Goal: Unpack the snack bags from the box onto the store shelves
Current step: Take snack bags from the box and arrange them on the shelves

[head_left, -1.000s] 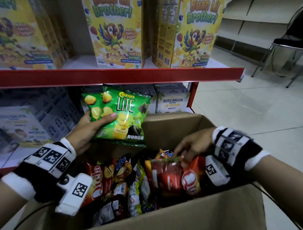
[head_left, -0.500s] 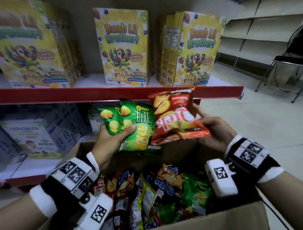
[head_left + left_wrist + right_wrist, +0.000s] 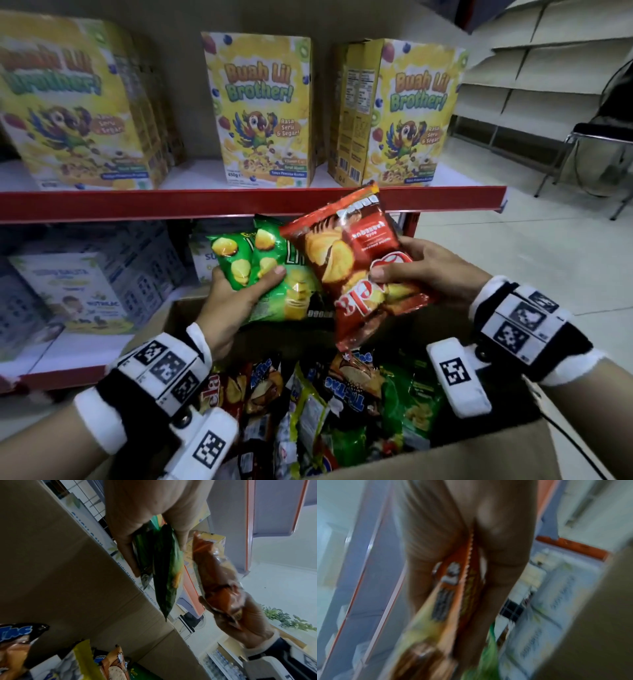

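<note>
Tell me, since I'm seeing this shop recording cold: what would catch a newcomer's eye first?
Two bright snack bags held up mid-frame over the open box: a green bag in the left hand and a red bag, upside down, in the right hand, the red overlapping the green. Behind them, tall yellow cereal boxes with a cartoon parrot stand on the red-edged shelf. More snack bags fill the box below.

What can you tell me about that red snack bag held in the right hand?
The red snack bag is a glossy, crinkly pouch printed with golden chips and white lettering that reads upside down. It is tilted, sealed and puffy, with a serrated end seam. The right hand grips its side, thumb on the front. It hangs above the open cardboard box, overlapping the green snack bag, below the red shelf edge.
</note>
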`<act>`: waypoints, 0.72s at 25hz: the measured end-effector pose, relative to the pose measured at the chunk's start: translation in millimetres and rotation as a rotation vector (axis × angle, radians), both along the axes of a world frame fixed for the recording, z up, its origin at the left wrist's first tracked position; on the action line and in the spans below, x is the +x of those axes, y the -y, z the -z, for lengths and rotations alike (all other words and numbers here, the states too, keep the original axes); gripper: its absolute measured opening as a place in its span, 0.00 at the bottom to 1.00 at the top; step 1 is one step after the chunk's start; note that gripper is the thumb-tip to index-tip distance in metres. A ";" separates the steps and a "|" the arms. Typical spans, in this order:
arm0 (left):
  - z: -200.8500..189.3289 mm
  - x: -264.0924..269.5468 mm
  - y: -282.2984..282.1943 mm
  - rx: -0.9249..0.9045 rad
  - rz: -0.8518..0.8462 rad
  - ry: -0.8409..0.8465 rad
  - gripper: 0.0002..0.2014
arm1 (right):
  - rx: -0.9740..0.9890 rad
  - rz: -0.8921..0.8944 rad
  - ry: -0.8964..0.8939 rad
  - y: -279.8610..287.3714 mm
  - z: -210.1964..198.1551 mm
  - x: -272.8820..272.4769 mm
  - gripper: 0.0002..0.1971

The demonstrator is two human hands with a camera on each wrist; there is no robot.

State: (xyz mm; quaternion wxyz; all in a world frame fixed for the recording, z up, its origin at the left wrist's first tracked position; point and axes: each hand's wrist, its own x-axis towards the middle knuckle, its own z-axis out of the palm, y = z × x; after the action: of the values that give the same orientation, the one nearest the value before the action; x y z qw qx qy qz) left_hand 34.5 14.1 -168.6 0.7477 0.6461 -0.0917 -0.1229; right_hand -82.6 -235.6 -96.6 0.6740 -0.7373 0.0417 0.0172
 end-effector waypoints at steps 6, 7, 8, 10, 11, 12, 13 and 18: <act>-0.7 1.3 -5.5 -0.093 0.160 -0.076 0.46 | -0.381 -0.190 -0.137 19.6 -15.8 -8.1 0.35; -1.6 0.2 -5.6 -0.105 0.183 -0.071 0.44 | -0.434 -0.204 -0.153 20.1 -16.5 -8.4 0.33; -2.9 -1.6 -5.2 -0.109 0.210 -0.057 0.44 | -0.474 -0.216 -0.162 19.5 -17.2 -8.7 0.31; -3.7 -5.2 -3.9 -0.091 0.268 -0.016 0.45 | -0.550 -0.225 -0.189 15.4 -20.2 -9.0 0.36; -3.5 -6.8 -3.0 -0.078 0.291 -0.003 0.45 | -0.603 -0.211 -0.207 13.3 -22.0 -7.9 0.41; -3.1 -8.5 -2.0 -0.066 0.316 0.007 0.44 | -0.667 -0.181 -0.214 11.7 -23.3 -6.2 0.45; -2.7 -9.1 -1.9 -0.057 0.333 0.013 0.43 | -0.726 -0.133 -0.203 9.6 -24.8 -4.0 0.49; -1.2 -8.7 -4.1 -0.076 0.340 -0.074 0.51 | -0.543 0.072 -0.035 4.2 -32.4 -0.8 0.46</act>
State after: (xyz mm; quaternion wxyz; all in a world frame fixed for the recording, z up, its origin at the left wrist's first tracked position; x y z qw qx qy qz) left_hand 25.8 18.2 -167.5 0.7428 0.5877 -0.1765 -0.2679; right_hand -83.4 -239.7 -64.2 0.4512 -0.8886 0.0826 -0.0060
